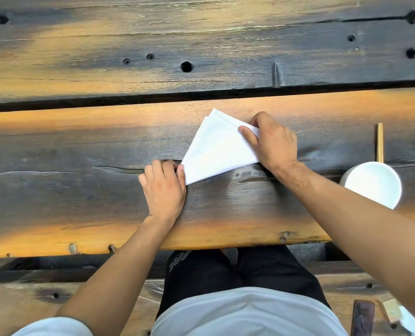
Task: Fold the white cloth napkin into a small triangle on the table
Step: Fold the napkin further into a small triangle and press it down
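The white cloth napkin lies folded into a triangle on the dark wooden table, its tip pointing away from me. My left hand pinches the napkin's near-left corner between thumb and fingers. My right hand rests on the right side of the napkin, with thumb and fingers closed on its right edge. The napkin's right corner is hidden under that hand.
A white cup stands at the right, just beyond my right forearm. Wooden chopsticks lie behind the cup. A gap runs between the two table planks beyond the napkin. My knees sit below the table's near edge.
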### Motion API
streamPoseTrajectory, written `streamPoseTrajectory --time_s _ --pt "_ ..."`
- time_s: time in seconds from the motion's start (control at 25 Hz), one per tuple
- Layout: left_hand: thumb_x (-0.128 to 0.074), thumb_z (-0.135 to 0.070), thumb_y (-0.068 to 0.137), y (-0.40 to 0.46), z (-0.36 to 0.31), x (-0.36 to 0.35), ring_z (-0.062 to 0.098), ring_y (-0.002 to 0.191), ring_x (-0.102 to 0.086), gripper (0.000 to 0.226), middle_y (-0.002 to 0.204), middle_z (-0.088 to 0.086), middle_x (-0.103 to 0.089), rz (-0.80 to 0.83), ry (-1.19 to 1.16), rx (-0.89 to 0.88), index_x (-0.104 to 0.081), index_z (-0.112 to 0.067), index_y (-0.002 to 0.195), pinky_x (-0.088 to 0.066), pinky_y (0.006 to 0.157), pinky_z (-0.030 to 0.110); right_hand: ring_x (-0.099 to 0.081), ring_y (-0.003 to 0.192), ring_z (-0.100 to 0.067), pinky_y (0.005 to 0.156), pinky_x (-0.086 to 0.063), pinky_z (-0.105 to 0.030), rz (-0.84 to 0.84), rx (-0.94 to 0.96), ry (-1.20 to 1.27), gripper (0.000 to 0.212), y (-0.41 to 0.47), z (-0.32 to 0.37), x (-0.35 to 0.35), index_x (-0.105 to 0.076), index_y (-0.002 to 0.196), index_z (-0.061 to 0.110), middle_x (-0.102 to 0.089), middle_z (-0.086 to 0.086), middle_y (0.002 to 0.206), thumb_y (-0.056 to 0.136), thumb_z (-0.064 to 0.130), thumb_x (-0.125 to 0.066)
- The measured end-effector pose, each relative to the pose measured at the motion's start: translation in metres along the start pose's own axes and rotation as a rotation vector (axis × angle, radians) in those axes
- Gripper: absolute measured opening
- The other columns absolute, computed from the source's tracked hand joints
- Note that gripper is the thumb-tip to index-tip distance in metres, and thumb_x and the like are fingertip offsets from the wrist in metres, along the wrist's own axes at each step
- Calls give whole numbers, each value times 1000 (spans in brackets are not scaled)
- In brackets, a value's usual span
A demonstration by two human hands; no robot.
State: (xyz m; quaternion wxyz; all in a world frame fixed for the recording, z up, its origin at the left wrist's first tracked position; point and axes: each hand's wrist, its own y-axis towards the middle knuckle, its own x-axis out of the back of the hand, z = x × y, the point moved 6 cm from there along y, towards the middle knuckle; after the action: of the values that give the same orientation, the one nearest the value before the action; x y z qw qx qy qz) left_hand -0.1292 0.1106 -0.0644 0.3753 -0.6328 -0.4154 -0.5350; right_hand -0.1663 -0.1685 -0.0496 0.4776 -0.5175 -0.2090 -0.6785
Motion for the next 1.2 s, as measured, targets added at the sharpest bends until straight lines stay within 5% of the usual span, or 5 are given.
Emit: streamPoseTrajectory --time_s 0.24,0.4,0.56,0.76,1.2 --pt "-44 -27 104 4 -1 1 34 82 -45 27 91 17 -53 -11 -21 -34 -56 -6 93 -28 72 45 -56 89 -27 89 -44 -42 -111 -122 30 40 11 -8 -1 -57 88 20 -67 -2 89 95 60 -55" --pt "-35 -34 105 5 -5 11 31 84 -46 35 92 11 -55 26 -168 23 -57 -8 94 -29 77 44 -55 102 -29 96 -42 -47 -166 23 132 32 12 8 3 -65 108 17 -63 -6 105 99 44 -49" --pt "-38 -32 104 9 -6 15 31 86 -50 32 94 11 -59 18 -218 87 -60 -9 98 -32 79 44 -50 117 -24 106 -42 -46 151 119 321 44 43 40 -10 -59 135 29 -52 0 117 95 48 -54" --pt "-39 -24 103 7 -8 5 32 83 -49 27 91 13 -57 -20 -148 69 -59 -9 97 -31 75 44 -44 103 -17 98 -35 -44 321 265 226 27 68 73 -16 -59 93 26 -55 9 93 97 53 -59" --pt "-51 -13 101 2 -10 3 34 82 -49 10 94 15 -55 -127 -93 21 -59 -7 103 -28 72 42 -50 108 -26 98 -32 -44 27 80 51 36 57 84 -19 -62 101 22 -65 0 104 94 57 -60"
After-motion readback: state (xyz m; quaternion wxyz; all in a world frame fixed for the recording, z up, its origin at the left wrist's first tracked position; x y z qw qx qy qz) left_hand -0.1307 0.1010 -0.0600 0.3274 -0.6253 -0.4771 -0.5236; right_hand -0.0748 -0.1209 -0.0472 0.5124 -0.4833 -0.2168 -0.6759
